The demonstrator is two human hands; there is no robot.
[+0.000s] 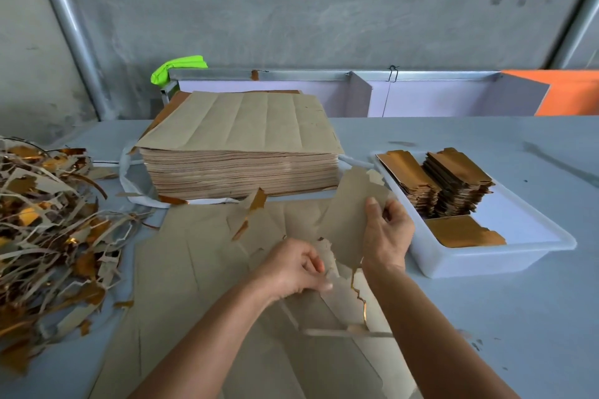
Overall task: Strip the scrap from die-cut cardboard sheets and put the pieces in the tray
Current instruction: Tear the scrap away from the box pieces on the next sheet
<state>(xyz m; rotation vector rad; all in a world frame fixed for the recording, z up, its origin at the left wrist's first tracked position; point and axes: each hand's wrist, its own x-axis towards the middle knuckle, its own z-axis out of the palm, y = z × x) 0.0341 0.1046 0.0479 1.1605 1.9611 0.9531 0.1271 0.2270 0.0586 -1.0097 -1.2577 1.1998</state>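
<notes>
Hands: left hand pinched scrap, right hand gripped one piece; tray held two stacks.

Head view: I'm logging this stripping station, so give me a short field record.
left hand: pinching torn scrap edge
right hand: gripping a cardboard piece
sheet stack: behind hands, uncut side up
tray: right, white, holds gold-faced pieces in stacks
scrap pile: left on the table

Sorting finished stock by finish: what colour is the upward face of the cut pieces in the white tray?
Shiny gold-bronze cut pieces, clearest in the head view.
</notes>
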